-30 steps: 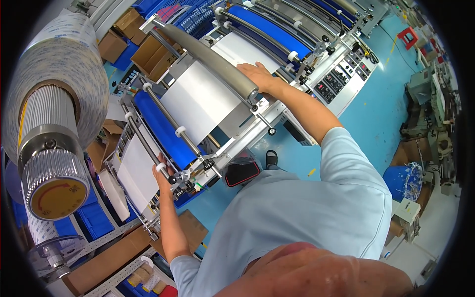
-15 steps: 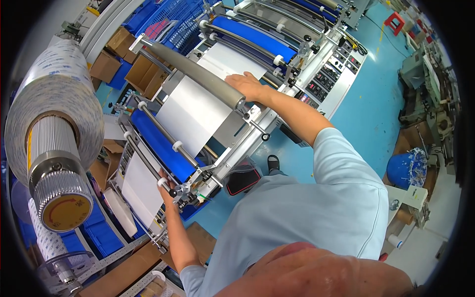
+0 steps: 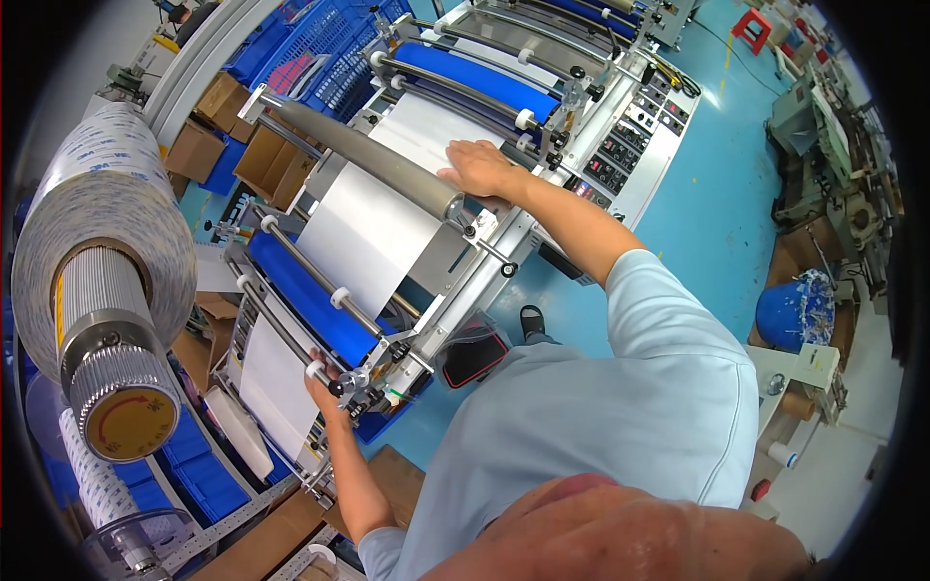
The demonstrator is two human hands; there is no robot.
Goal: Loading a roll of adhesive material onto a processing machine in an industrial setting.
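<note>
A long white sheet [image 3: 363, 228] runs through a roller machine, passing under a thick grey roller [image 3: 378, 160]. My right hand [image 3: 480, 170] lies palm down with fingers stretched out, just beyond the near end of that roller, at the sheet's right edge. Lower left, my left hand [image 3: 324, 389] is beside a thin steel bar with white collars [image 3: 281, 324], at the edge of the sheet's lower stretch. Its fingers look extended, partly hidden by the bar and its fittings. A blue roller [image 3: 315, 300] lies just above this hand.
A large roll of printed film [image 3: 107, 203] on a ribbed metal shaft stands at left. The control panel [image 3: 630, 145] lines the machine's right side. Cardboard boxes [image 3: 194, 150] and blue crates [image 3: 334, 58] sit behind it. A red stool [image 3: 751, 31] stands far right.
The view has shifted slightly, carrying the machine a little leftward in the picture. My right hand has moved slightly rightward relative to the grey roller's end. The left hand stays by the bar.
</note>
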